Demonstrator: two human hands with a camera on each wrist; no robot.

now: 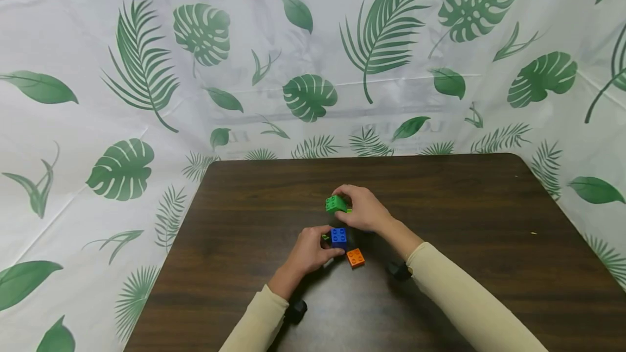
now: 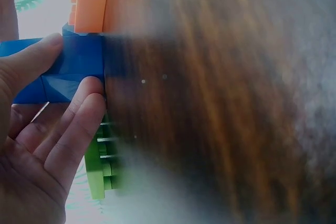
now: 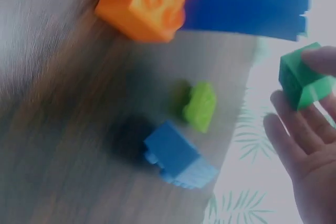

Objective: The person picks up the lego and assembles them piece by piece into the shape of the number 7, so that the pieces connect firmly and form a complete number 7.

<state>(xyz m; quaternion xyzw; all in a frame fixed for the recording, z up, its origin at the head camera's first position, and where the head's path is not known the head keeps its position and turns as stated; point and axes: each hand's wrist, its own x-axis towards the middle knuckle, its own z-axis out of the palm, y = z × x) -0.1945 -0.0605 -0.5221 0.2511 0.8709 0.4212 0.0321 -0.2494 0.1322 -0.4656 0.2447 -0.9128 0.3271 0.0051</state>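
My left hand (image 1: 309, 249) grips a dark blue toy block stack (image 1: 338, 237) between thumb and fingers; it stands on the table with studs up. Just above the table farther back, my right hand (image 1: 367, 211) pinches a green toy block (image 1: 335, 203), tilted, its studs facing left. An orange block (image 1: 355, 257) lies close to the stack's near right side. In the left wrist view, a green studded piece (image 2: 95, 169) shows behind the left fingers. The right wrist view shows a lime green block (image 3: 202, 107) and a lighter blue block (image 3: 178, 156) on the tabletop, mostly hidden from the head view.
The dark brown wooden table (image 1: 235, 221) has rounded far corners. Behind and beside it hangs a white sheet (image 1: 254, 31) with green leaf prints. A black wrist device (image 1: 295, 311) is strapped below each hand.
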